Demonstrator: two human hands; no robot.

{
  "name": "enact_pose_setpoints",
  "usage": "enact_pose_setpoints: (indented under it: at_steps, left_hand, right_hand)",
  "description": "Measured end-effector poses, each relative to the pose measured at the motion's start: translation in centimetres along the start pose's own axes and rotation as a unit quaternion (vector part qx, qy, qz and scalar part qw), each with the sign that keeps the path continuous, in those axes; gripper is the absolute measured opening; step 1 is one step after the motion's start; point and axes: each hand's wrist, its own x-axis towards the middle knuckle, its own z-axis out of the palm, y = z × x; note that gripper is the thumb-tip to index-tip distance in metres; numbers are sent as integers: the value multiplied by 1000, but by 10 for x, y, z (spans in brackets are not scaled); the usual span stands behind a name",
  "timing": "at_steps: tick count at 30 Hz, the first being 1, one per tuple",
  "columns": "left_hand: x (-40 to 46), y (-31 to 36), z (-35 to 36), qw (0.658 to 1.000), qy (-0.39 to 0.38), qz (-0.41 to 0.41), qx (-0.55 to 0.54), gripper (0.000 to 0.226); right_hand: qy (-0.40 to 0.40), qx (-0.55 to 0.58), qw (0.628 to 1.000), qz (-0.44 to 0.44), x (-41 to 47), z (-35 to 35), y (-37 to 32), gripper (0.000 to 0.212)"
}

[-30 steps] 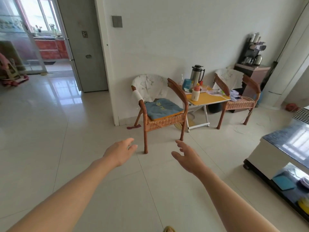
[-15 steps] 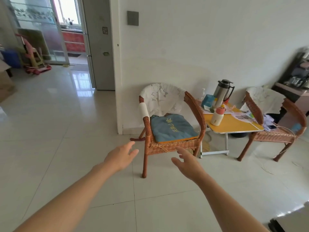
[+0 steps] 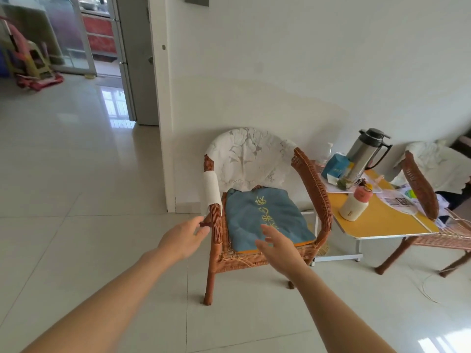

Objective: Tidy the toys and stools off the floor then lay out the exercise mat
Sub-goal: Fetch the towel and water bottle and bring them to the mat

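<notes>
Hands reach bare toward the chair [image 3: 265, 212]: left hand [image 3: 182, 238] and right hand [image 3: 276, 247], fingers spread, hold nothing. No mat shows; toys [image 3: 30, 64] sit by the far door, so most work seems left.

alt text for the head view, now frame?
Two open hands, left hand and right hand, reach toward a wicker chair with a blue cushion; a yellow table holding a thermos stands beside it.
</notes>
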Motion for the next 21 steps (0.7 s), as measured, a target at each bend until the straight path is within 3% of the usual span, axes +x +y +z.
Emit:
enact_pose_setpoints:
  at_steps: [12,21]
  left_hand:
    - [123,-6,1,993,26,-108,-49,45]
    - [199,10,45,946,100,-279,-134,47]
  right_hand:
    - [-86,30,996,-13,176,7,0,46]
    - [-257,-11,965,-47,317,35,28,47]
